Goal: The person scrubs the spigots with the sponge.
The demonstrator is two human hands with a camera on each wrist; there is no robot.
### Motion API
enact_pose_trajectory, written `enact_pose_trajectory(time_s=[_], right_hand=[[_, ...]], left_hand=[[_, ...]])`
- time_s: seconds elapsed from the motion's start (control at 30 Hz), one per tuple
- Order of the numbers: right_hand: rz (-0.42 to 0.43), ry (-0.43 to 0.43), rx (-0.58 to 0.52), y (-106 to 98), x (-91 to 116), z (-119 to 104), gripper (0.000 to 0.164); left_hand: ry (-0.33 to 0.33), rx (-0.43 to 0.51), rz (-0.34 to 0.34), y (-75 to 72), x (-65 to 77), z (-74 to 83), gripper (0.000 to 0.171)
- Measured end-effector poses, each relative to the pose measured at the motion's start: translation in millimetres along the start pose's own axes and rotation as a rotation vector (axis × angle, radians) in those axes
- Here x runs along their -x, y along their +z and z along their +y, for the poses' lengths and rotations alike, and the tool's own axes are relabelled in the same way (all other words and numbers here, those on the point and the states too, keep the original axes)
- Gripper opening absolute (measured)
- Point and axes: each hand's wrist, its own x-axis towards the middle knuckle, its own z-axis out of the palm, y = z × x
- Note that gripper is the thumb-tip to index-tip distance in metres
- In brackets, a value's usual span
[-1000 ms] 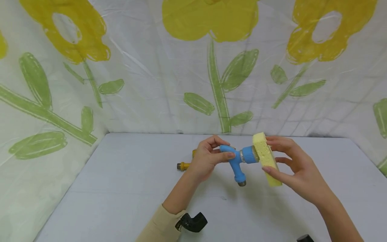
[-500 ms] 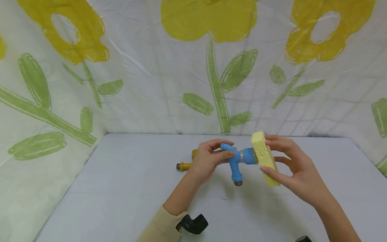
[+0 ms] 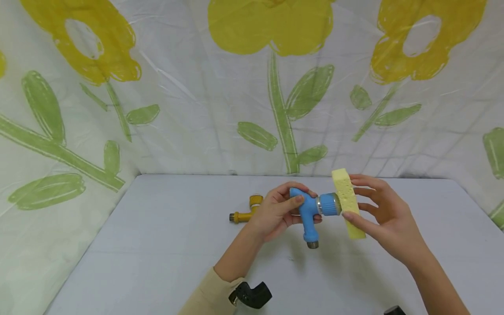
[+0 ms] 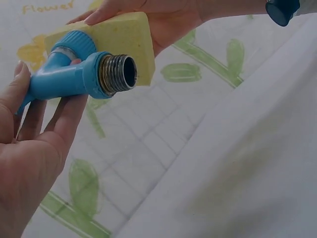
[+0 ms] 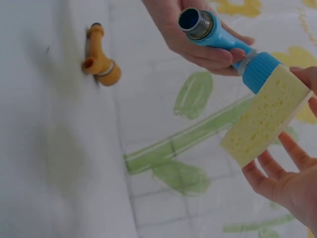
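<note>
A blue tap (image 3: 309,214) with a threaded metal end is held above the table by my left hand (image 3: 275,212), thumb on its near side and fingers behind. My right hand (image 3: 387,218) grips a pale yellow sponge (image 3: 348,203) between thumb and fingers. The sponge's broad face is against or very near the ribbed end of the tap; the head view does not settle whether they touch. In the left wrist view the tap's threaded opening (image 4: 119,74) faces the camera, with the sponge (image 4: 133,42) behind it. The right wrist view shows the sponge (image 5: 267,116) at the ribbed collar.
On the white table (image 3: 157,245) lies a yellow tap (image 3: 244,214), behind and left of my left hand and partly covered by it. A flower-printed sheet (image 3: 189,109) hangs along the table's back edge. A dark wrist camera (image 3: 252,295) sits on my left sleeve.
Both hands have shifted slightly while keeping their holds. The blue tap has turned a little and sunk slightly, and the sponge stands more upright. More of the yellow tap shows.
</note>
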Motion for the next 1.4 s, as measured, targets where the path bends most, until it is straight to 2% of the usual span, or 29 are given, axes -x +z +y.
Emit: enact_pose_trajectory(time_s=[0.1,0.23,0.37,0.53,0.7,0.8,0.93,1.07,1.2,1.3,1.4], right_hand=[[0.006,0.004,-0.076,-1,0,4,0.074],[-0.001,0.043,-0.102,-2,-1,7,0.071],[-0.023,0.079,-0.098,-3,-1,14,0.068],[-0.044,0.075,-0.146,-7,-1,25,0.067],[-0.052,0.082,-0.140,-10,-1,27,0.067],[-0.055,0.080,-0.135,-11,-1,27,0.066],[-0.058,0.074,-0.138,-13,-1,28,0.067],[-0.055,0.083,-0.124,-16,-1,29,0.067],[-0.049,0.092,-0.122,-19,-1,31,0.066],[-0.040,0.097,-0.138,-22,-2,31,0.065],[-0.037,0.106,-0.153,-24,-2,32,0.065]], left_hand=[[-0.020,0.027,-0.043,-3.4,-0.6,-3.5,0.021],[-0.038,0.043,-0.091,-7.8,-0.4,-6.4,0.032],[-0.044,0.062,-0.110,-10.3,0.2,-7.4,0.032],[-0.040,0.076,-0.120,-11.9,0.9,-6.9,0.032],[-0.051,0.105,-0.125,-12.8,2.5,-5.7,0.033],[-0.043,0.134,-0.149,-13.7,3.9,-3.8,0.032],[-0.010,0.149,-0.221,-15.2,4.5,-0.1,0.034],[0.006,0.145,-0.288,-14.9,2.6,2.4,0.039],[0.015,0.134,-0.321,-14.8,1.4,3.8,0.039],[0.021,0.109,-0.319,-15.0,1.1,5.3,0.036],[0.025,0.068,-0.291,-15.8,0.4,6.5,0.032]])
